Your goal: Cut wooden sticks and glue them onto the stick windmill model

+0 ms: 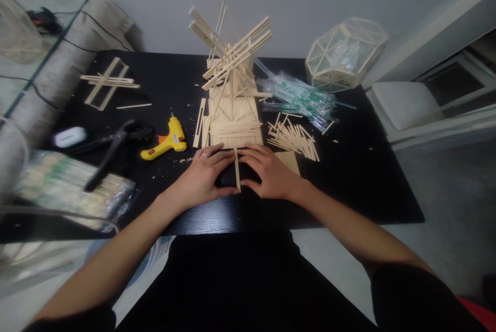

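Observation:
A narrow strip of pale wooden sticks (237, 170) lies on the black table, pointing toward me. My left hand (207, 172), with a ring on one finger, has its fingertips and thumb against the strip's left side. From the right, my right hand (267, 170) presses on the same strip with curled fingers and thumb. Just beyond my fingertips stands a windmill-like model (234, 73) of wooden sticks with crossed blades. Several loose sticks (234, 128) lie across its base. A flat wooden panel (289, 162) is partly hidden beyond my right hand.
A yellow glue gun (168, 140) and black-handled pliers (112, 151) lie left, near a white case (70, 137) and packaged sticks (73, 182). To the right are a pile of short sticks (296, 138), clear-and-green wrappers (302, 96) and a faceted frame (344, 55). Crossed sticks (108, 83) lie back left.

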`<state>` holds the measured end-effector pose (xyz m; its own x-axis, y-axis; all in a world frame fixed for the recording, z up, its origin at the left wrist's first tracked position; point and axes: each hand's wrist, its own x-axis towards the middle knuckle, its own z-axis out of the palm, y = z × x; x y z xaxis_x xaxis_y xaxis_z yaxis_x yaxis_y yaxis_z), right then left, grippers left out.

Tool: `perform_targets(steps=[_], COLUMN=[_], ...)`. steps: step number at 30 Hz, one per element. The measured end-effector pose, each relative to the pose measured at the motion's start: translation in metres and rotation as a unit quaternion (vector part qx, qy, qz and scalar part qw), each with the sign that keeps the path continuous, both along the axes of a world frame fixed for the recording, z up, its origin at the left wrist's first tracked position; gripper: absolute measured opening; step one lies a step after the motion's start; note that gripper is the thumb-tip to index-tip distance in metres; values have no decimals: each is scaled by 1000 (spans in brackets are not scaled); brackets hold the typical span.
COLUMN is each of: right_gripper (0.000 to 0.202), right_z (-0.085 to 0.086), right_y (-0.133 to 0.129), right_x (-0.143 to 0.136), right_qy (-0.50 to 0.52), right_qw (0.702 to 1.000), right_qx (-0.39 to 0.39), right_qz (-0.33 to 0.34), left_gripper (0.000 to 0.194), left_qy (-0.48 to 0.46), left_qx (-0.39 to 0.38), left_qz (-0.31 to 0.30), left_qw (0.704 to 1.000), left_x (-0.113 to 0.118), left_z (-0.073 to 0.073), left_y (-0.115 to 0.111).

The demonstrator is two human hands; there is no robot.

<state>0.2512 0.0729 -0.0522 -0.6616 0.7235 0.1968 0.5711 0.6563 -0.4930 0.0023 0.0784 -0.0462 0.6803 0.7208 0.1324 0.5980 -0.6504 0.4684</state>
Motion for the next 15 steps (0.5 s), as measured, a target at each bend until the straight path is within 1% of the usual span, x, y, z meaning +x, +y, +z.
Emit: perform_targets(steps=[15], right_gripper=[46], right_z=[0], right_y=[3], right_x=[1], right_qy=[16], right_qw=[1000], right_qx=[-12], right_qz=[-1], left_gripper=[77], left_qy=[15], left_qx=[15], left_qz=[-7], left_qw=[1000], left_x=[-1], left_z=[-1], left_y=[1])
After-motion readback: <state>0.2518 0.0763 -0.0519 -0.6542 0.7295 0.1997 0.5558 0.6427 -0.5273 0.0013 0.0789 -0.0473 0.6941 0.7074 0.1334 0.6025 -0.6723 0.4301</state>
